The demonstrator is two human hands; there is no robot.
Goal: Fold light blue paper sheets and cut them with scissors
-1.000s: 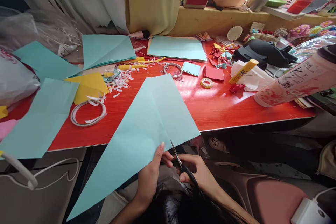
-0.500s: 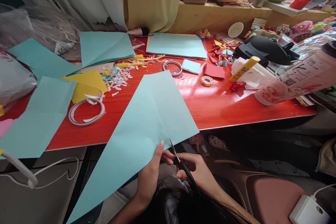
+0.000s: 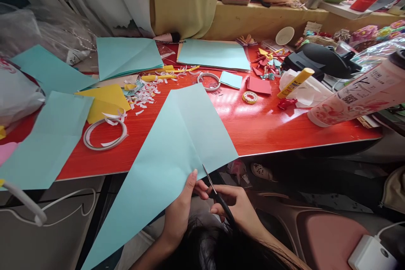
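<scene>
A large light-blue sheet of paper (image 3: 164, 156) with a crease down it reaches from the table over its front edge toward my lap. My left hand (image 3: 182, 204) grips the sheet's near edge, thumb on top and fingers beneath. In my right hand (image 3: 238, 204) is a pair of black-handled scissors (image 3: 225, 209), fingers wrapped round the handles. One blade lies over the paper along the crease, a little right of my left thumb; the other blade is hidden beneath the sheet.
On the red table (image 3: 268, 130) lie a roll of tape (image 3: 87, 137), white paper scraps (image 3: 145, 95), blue sheets (image 3: 129, 57), red paper squares (image 3: 259, 85) and a glue stick (image 3: 295, 83). A tall pink bottle (image 3: 357, 93) leans at the right. A pink chair seat (image 3: 335, 240) stands below.
The blue sheet has shifted very slightly left, and the scissors with it. Both hands keep their hold.
</scene>
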